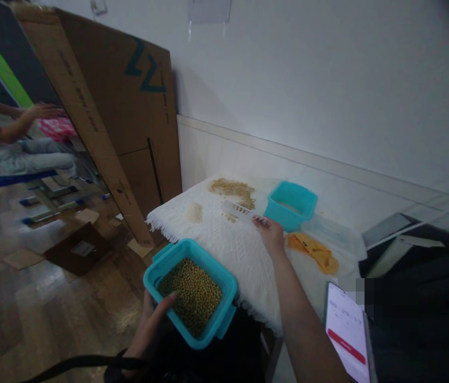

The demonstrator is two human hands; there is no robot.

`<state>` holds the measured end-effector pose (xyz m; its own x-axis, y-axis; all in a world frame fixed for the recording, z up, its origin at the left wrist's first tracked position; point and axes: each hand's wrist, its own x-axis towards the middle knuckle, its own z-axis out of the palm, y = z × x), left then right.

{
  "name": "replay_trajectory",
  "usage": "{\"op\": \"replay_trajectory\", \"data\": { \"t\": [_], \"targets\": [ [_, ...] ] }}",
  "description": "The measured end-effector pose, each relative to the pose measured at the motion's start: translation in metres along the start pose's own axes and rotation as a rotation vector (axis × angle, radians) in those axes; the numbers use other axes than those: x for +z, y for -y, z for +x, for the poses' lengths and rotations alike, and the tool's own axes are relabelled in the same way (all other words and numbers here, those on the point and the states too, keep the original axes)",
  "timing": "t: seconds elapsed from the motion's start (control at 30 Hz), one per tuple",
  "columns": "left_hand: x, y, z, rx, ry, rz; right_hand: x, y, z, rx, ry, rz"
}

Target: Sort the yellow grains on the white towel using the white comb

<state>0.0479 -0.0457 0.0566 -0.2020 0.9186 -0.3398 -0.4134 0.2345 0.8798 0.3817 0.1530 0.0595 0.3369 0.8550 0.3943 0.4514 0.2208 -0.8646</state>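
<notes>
My left hand [150,324] grips the near-left rim of a teal plastic container [230,284], thumb over the edge. Many small round yellow-green beans [192,295] lie inside the container, which is held tilted at the table's front edge. My right hand [271,234] is closed on the end of a white slotted plastic strip [237,208], low over the cloth. Beyond the strip spreads a patch of pale beans [232,189], and a few more beans lie beside it. To its left is a small heap of white grains [194,213].
A white fringed cloth [224,242] covers the table. A second teal container [291,199], a clear lid [338,234], an orange cloth [314,252] and a phone [347,330] are on the right. A tall cardboard box [128,122] stands left; a person [13,133] sits beyond.
</notes>
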Motion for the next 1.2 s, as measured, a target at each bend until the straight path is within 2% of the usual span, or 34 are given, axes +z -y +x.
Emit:
{"op": "replay_trajectory", "data": {
  "t": [0.13,0.27,0.33,0.4,0.53,0.63,0.67,0.77,0.87,0.93,1.2],
  "targets": [
    [-0.001,-0.011,-0.008,-0.037,0.069,0.062,0.008,0.002,0.000,-0.038,-0.023,-0.022],
    [0.002,-0.018,-0.009,-0.090,0.072,0.053,0.014,0.004,0.001,-0.049,-0.052,-0.073],
    [0.001,-0.017,-0.006,-0.025,0.039,0.096,0.011,0.006,0.002,-0.020,-0.086,-0.090],
    [-0.002,-0.012,0.000,0.008,0.074,0.140,0.006,0.009,0.003,0.009,-0.131,-0.083],
    [-0.012,-0.001,0.016,-0.038,-0.041,0.102,0.000,0.015,0.002,0.028,-0.204,-0.038],
    [-0.013,0.002,0.021,-0.015,-0.044,0.134,0.000,0.014,0.001,0.023,-0.177,-0.043],
    [-0.012,0.003,0.021,-0.009,0.004,0.128,0.000,0.013,0.002,0.014,-0.155,-0.054],
    [-0.003,0.008,0.019,-0.019,-0.099,0.088,0.000,0.009,0.003,-0.023,-0.109,-0.094],
    [0.004,0.014,0.017,0.008,-0.073,-0.053,-0.002,0.007,0.004,-0.034,-0.100,-0.125],
    [0.006,0.015,0.016,-0.029,-0.046,-0.074,-0.001,0.008,0.005,-0.026,-0.091,-0.128],
    [-0.001,-0.001,0.010,-0.090,0.031,-0.021,-0.002,0.009,0.003,-0.017,-0.094,-0.095]
  ]
}}
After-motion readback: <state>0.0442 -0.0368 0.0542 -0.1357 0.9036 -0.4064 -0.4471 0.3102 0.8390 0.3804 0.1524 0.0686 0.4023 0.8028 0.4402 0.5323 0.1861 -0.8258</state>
